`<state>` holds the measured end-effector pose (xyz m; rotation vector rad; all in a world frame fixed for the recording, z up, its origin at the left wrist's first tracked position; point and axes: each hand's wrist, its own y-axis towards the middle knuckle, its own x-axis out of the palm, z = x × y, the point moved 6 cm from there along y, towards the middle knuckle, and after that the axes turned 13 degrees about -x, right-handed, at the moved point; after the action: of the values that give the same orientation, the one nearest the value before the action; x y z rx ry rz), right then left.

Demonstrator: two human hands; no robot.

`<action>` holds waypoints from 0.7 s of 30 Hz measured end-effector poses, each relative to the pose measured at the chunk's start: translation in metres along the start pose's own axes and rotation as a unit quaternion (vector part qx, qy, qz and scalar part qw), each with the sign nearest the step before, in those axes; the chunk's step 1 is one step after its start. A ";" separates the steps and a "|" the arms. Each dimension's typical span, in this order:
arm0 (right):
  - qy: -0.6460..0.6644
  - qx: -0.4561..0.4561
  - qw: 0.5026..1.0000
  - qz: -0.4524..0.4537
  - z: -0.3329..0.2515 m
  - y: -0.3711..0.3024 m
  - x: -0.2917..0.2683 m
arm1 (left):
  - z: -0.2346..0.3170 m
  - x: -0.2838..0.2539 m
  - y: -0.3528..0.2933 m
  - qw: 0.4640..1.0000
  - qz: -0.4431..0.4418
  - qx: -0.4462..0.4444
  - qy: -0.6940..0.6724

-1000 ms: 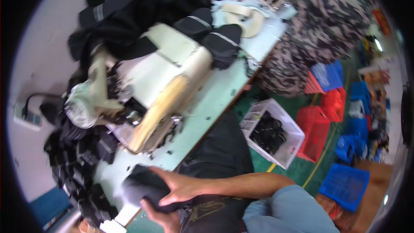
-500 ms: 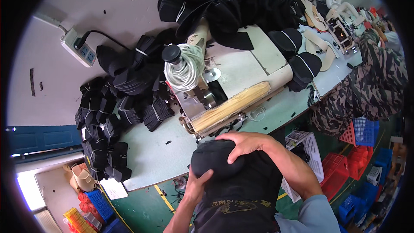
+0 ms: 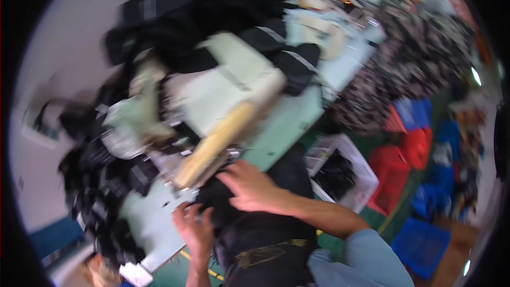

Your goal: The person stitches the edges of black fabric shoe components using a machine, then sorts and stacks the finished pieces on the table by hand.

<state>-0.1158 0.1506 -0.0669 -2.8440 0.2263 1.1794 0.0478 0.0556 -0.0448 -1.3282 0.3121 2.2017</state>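
A dark stack of black fabric pieces [image 3: 213, 195] is between my hands, in front of the machine's wooden edge; its outline blurs into my black apron [image 3: 265, 234]. My right hand [image 3: 255, 188] curls over the top of the stack, with thumb and fingers against it. At the stack's lower left, my left hand [image 3: 194, 228] has its fingers bent and spread apart, with nothing visible in them. Just beyond both hands stands the pale machine [image 3: 218, 95], with a worn wooden strip [image 3: 215, 146] along its front.
Tied black bundles [image 3: 101, 202] crowd the table's left side, and more black bundles [image 3: 295, 66] lie beyond the machine. To the right are a white basket [image 3: 364, 180] with black pieces, a red crate [image 3: 387, 178], a blue crate [image 3: 421, 247] and camouflage cloth [image 3: 404, 69].
The view has swung right, bringing the white basket and crates further in. My left hand's fingers have spread from the black stack; my right hand stays on it, nearer the machine's wooden strip.
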 end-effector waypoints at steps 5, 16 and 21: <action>0.030 -0.128 0.987 0.090 -0.049 0.015 0.000 | -0.030 -0.004 0.011 0.952 -0.191 -0.148 -0.190; 0.257 0.027 0.965 0.054 -0.025 0.055 -0.049 | -0.002 -0.035 0.101 0.916 -0.254 -0.164 -0.265; 0.188 0.013 0.981 0.050 -0.023 0.075 -0.052 | -0.001 -0.032 0.118 0.947 -0.183 -0.139 -0.223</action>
<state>-0.1477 0.0799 -0.0131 -3.0391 0.3999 0.6318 -0.0053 -0.0530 -0.0267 -0.8842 -0.3982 2.1890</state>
